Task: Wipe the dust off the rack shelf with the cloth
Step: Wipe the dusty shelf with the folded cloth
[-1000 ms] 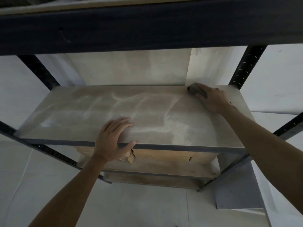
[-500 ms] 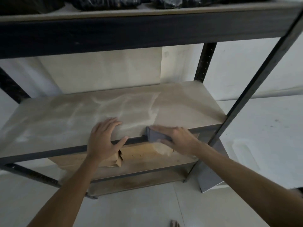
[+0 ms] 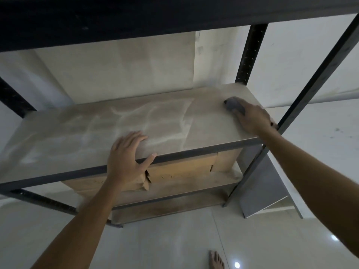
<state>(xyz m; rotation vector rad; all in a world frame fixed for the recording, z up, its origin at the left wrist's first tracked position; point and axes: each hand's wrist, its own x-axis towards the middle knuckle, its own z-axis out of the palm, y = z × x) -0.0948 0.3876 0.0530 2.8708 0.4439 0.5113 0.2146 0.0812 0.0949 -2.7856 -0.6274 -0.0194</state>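
A wooden rack shelf with pale dust streaks over its left and middle spans the view inside a black metal frame. My right hand presses a folded grey cloth flat on the shelf near its back right corner. The shelf's right part looks smoother, with a dust line at its left border. My left hand rests palm down on the front edge near the middle, thumb hooked over the dark front rail, holding nothing.
A black upper beam crosses overhead. Black uprights stand at the right: a rear post and a front post. A torn cardboard box sits on the shelf below. A grey panel leans at the right. A bare foot stands on the tiled floor.
My right hand with the cloth has gone from the shelf's front edge back to the rear right corner. The left hand has stayed on the front rail.
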